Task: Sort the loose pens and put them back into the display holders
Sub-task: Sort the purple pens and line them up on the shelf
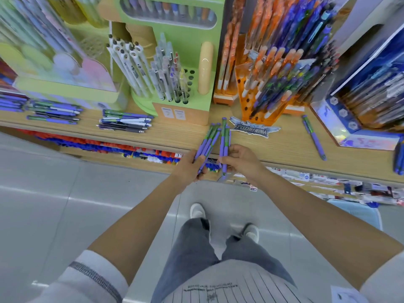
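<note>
My left hand (189,167) grips a bundle of several purple-and-green pens (209,141) at the front edge of the wooden shelf (175,136). Right beside it, my right hand (239,159) holds a smaller bunch of the same pens (225,143) upright. The two bunches almost touch. One loose purple pen (314,138) lies on the shelf to the right. Two piles of loose purple, white and black pens (126,121) (54,111) lie on the shelf to the left. An orange display holder (247,84) with holes stands just behind my hands, partly filled with pens.
A green holder (196,62) with white and clear pens stands at the back centre. A pastel display (65,82) is at the left, a blue display box (341,119) at the right. A star-shaped label (254,127) lies on the shelf. Lower shelves hold more stock.
</note>
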A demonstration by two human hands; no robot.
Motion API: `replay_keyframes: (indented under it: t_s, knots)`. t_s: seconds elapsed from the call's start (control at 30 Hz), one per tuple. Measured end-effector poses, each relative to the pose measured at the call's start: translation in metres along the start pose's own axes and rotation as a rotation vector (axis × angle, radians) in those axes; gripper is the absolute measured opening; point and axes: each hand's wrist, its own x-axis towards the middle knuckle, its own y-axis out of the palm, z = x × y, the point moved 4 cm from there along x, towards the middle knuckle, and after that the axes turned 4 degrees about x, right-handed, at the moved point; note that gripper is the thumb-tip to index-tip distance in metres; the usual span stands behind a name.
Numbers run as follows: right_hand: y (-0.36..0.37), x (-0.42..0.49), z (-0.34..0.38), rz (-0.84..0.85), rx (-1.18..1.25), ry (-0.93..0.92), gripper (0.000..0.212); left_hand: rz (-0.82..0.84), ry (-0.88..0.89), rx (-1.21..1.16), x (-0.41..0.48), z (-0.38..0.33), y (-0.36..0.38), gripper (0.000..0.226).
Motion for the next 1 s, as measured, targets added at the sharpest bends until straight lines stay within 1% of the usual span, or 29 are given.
replay_keyframes:
  t_s: [0.1, 0.23, 0.37, 0.47, 0.53, 0.6, 0.67, 0.8, 0.87, 1.0]
  knots:
    - [-0.016, -0.011, -0.007, 0.039, -0.031, -0.035, 0.025, -0.074, 0.011, -0.051, -0.016, 0.009, 0.018, 0.016]
    - [-0.051, -0.032, -0.024, 0.108, -0.097, -0.073, 0.028, -0.142, 0.098, -0.033, -0.038, 0.017, 0.06, 0.017]
    - [-0.098, -0.055, -0.042, 0.162, -0.104, -0.095, 0.029, -0.187, 0.178, -0.014, -0.051, 0.018, 0.114, 0.016]
    - [-0.143, -0.071, -0.05, 0.11, -0.103, -0.1, 0.027, -0.192, 0.219, -0.004, -0.054, 0.009, 0.157, 0.017]
    - [-0.171, -0.078, -0.051, 0.067, -0.088, -0.113, 0.022, -0.158, 0.245, -0.015, -0.053, -0.002, 0.182, 0.018]
    - [-0.2, -0.083, -0.05, 0.005, -0.059, -0.115, 0.022, -0.108, 0.265, -0.003, -0.048, -0.017, 0.206, 0.02]
    - [-0.224, -0.084, -0.047, -0.056, -0.055, -0.114, 0.024, -0.07, 0.258, 0.024, -0.037, -0.032, 0.224, 0.021]
    - [-0.254, -0.072, -0.038, -0.118, -0.067, -0.092, 0.02, -0.024, 0.215, -0.034, -0.008, -0.064, 0.245, 0.02]
    - [-0.262, -0.061, -0.032, -0.144, -0.078, -0.099, 0.019, -0.043, 0.215, -0.013, 0.009, -0.076, 0.248, 0.017]
    - [-0.271, -0.038, -0.02, -0.195, -0.096, -0.077, 0.023, -0.114, 0.193, 0.069, 0.041, -0.09, 0.246, 0.016]
